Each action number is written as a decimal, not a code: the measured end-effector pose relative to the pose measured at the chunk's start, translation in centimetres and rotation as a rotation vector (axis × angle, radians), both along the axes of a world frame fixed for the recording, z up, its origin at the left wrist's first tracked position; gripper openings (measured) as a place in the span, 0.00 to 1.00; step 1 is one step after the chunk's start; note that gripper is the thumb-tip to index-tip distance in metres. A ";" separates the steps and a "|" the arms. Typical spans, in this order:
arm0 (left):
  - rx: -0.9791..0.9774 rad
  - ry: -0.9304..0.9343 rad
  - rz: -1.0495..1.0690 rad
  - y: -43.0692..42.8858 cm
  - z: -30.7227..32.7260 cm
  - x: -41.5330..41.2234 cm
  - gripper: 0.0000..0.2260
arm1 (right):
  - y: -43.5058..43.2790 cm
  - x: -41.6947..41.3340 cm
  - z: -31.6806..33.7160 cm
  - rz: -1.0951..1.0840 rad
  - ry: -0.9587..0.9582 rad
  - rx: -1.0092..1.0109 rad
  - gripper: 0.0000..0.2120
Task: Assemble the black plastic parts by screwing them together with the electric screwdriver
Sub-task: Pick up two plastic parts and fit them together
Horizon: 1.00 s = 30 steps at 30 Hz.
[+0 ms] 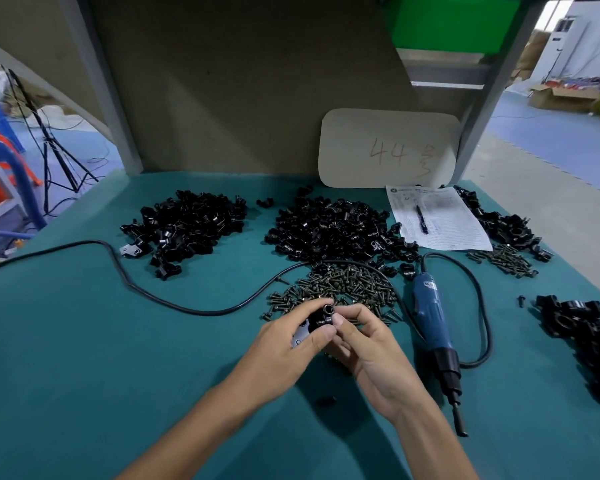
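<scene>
- Head view: our left hand [291, 341] and right hand [364, 344] meet over the desk [118, 341]. Both grips are curled tight on one black plastic part [321, 318], just before the screw pile [340, 285].
- The electric screwdriver [433, 327] lies idle to the right.
- Risk, we judge: the pieces slip out of line once the right grip lets go to fetch it.

part [321, 318]: mostly hidden between left hand [291, 337] and right hand [364, 337]
sheet [440, 220]: print too small to read
right pile [589, 344]: cut off at edge
</scene>
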<state>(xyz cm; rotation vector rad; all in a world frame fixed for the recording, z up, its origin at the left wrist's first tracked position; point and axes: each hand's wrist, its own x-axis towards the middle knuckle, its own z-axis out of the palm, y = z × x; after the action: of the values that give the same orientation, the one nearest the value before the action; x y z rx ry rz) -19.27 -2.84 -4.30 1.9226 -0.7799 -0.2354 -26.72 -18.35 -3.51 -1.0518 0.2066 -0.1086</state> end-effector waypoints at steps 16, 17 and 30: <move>0.101 -0.056 -0.053 -0.1 -0.4 0.1 0.22 | 0.1 0.0 -0.2 -0.006 -0.005 0.016 0.08; 0.097 -0.058 -0.053 -0.1 -0.5 0.1 0.22 | 0.1 0.0 -0.3 -0.003 -0.003 0.019 0.09; 0.044 -0.014 0.030 -0.1 -2.2 1.1 0.18 | -1.2 -0.9 -0.8 -0.114 0.080 -0.829 0.02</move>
<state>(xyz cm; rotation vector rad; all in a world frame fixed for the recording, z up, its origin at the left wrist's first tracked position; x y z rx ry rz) -18.18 -2.91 -6.48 1.9776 -0.7600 -0.2221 -27.65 -19.53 -4.34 -1.8719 0.3046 -0.2694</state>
